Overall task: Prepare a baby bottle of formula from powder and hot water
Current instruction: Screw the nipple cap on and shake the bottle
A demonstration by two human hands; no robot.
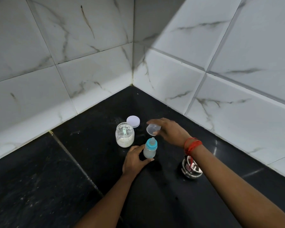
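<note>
A small baby bottle (149, 150) with a blue collar and a nipple stands upright on the black counter (56, 178), holding whitish liquid. My left hand (133, 160) grips the bottle low on its body. My right hand (168, 130) holds the clear dome cap (152, 129) just above and behind the nipple, tilted with its opening toward me. Left of the bottle stands an open glass jar (124, 137) of white powder with a pale green scoop inside.
The jar's white lid (133, 121) lies flat behind the jar. A small steel pot (190, 169) sits to the right, partly under my right forearm. White marble-pattern tiled walls meet in a corner behind the objects.
</note>
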